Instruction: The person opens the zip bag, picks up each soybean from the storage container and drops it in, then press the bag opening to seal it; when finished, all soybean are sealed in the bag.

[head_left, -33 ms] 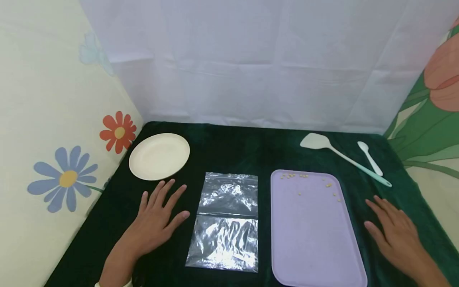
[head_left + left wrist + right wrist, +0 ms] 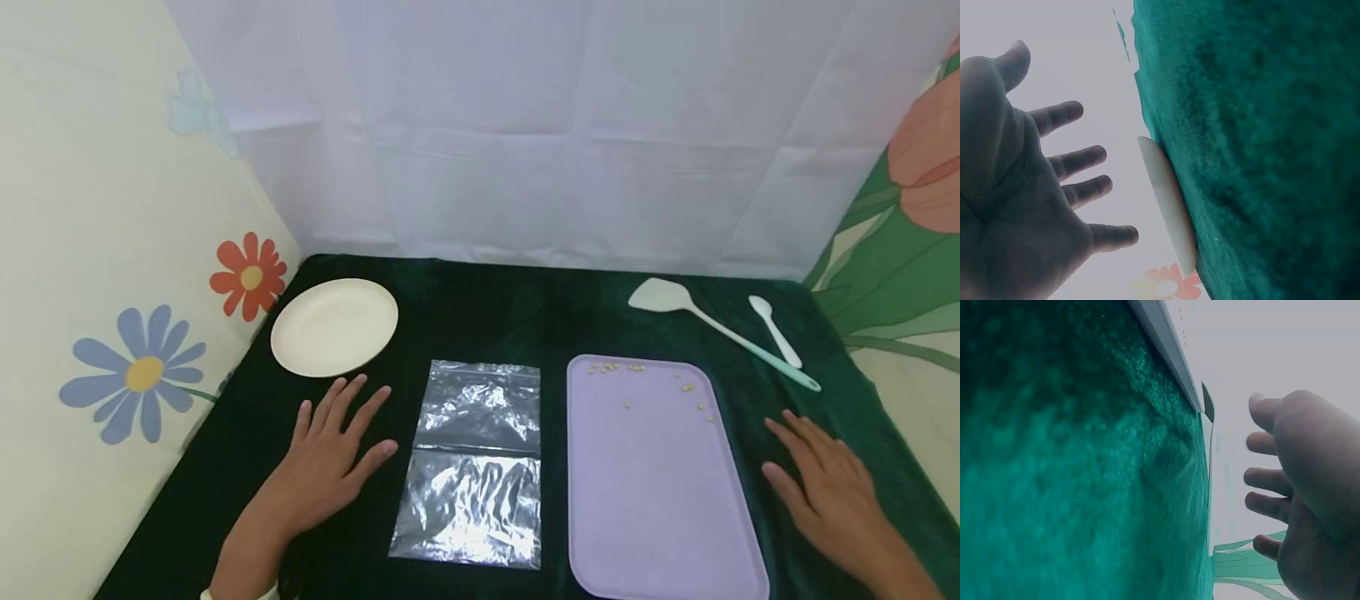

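Note:
My left hand (image 2: 318, 467) hovers over the cloth with fingers spread, between the cream plate (image 2: 333, 327) and a clear zip bag (image 2: 472, 467) that lies flat. In the left wrist view the palm faces the cloth, apart from it, and the plate (image 2: 1169, 206) shows edge-on past the fingertips. My right hand (image 2: 828, 492) holds nothing and is to the right of a lilac tray (image 2: 660, 492). Its fingers point forward, raised off the cloth in the right wrist view. Several small yellowish grains (image 2: 610, 367) are scattered at the tray's far end.
Behind the tray lies a white spatula (image 2: 662, 296) with a pale green handle end, and a small white spoon (image 2: 776, 332) is beside it. Dark green cloth (image 2: 480, 308) covers the table. A white sheet hangs at the back, with flowered fabric on both sides.

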A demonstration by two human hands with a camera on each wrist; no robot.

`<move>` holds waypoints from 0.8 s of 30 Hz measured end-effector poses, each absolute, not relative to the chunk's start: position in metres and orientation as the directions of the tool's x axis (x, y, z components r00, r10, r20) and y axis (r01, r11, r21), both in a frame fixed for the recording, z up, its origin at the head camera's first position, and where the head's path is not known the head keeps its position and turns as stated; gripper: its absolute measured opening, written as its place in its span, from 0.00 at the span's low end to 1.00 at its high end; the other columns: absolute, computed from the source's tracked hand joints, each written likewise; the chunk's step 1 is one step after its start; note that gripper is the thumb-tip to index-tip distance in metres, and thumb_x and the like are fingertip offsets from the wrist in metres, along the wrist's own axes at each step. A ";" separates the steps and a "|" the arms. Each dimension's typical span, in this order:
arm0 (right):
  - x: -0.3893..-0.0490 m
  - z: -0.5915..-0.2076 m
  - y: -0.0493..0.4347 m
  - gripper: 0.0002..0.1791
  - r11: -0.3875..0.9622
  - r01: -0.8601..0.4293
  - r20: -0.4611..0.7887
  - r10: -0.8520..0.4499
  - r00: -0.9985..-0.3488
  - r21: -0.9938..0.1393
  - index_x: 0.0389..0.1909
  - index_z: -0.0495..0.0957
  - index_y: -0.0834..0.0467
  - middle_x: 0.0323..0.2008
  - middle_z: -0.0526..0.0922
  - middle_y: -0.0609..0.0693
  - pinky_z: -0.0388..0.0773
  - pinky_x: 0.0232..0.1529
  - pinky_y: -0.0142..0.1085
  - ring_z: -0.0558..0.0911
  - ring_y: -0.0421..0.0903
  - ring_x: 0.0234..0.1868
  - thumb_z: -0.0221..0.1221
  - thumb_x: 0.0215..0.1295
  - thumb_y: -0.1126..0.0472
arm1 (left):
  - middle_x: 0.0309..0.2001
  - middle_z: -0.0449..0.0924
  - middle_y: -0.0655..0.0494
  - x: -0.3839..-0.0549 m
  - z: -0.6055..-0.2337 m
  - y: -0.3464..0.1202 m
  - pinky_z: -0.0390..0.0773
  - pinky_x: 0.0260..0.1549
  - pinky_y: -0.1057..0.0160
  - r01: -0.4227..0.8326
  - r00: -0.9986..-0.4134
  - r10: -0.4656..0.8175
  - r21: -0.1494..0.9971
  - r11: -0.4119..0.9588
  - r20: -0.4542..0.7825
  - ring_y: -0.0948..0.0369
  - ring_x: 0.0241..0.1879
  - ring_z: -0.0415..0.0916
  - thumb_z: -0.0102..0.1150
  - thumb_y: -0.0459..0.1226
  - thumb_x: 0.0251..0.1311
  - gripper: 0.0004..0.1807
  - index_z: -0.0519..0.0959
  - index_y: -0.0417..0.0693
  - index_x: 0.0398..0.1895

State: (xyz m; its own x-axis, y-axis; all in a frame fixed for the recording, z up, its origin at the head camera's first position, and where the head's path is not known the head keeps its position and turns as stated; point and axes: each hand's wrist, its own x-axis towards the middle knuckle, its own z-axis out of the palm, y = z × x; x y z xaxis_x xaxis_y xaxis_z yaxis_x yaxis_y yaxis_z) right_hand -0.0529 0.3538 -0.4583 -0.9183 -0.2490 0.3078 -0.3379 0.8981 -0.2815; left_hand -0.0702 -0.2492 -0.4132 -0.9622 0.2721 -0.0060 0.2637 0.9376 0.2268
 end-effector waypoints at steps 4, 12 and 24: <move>-0.067 -0.446 0.336 0.20 0.873 -0.415 0.372 -0.307 -0.876 -0.258 0.61 0.76 0.59 0.63 0.74 0.62 0.56 0.63 0.64 0.68 0.64 0.64 0.60 0.71 0.59 | 0.73 0.56 0.43 -0.062 -0.407 -0.238 0.59 0.66 0.36 0.336 -0.942 0.336 0.149 0.930 0.024 0.43 0.73 0.52 0.58 0.55 0.69 0.32 0.69 0.53 0.70; -0.138 -0.405 0.243 0.07 0.751 -0.623 0.365 -0.529 -0.766 -0.218 0.41 0.85 0.53 0.39 0.86 0.46 0.75 0.43 0.49 0.80 0.48 0.43 0.66 0.64 0.64 | 0.46 0.73 0.63 -0.024 -0.400 -0.191 0.76 0.34 0.63 0.521 -0.829 0.543 0.165 0.837 -0.136 0.67 0.38 0.68 0.61 0.49 0.67 0.10 0.81 0.61 0.48; -0.224 -0.422 0.111 0.12 0.659 -0.714 0.127 -0.708 -0.695 -0.236 0.49 0.82 0.53 0.41 0.81 0.46 0.77 0.42 0.41 0.79 0.43 0.41 0.64 0.69 0.54 | 0.50 0.73 0.61 0.001 -0.409 -0.184 0.75 0.32 0.63 0.500 -0.801 0.558 0.271 0.823 -0.218 0.66 0.42 0.70 0.58 0.52 0.69 0.14 0.81 0.62 0.53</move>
State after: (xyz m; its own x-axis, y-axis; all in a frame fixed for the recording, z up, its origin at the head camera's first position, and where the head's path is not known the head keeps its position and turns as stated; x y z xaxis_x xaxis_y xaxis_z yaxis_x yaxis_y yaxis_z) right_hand -0.2243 0.1107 -0.4216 -0.6946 -0.7082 0.1267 -0.7145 0.6586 -0.2361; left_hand 0.0011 -0.1837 -0.4087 -0.8007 0.5580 -0.2179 0.4996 0.8227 0.2712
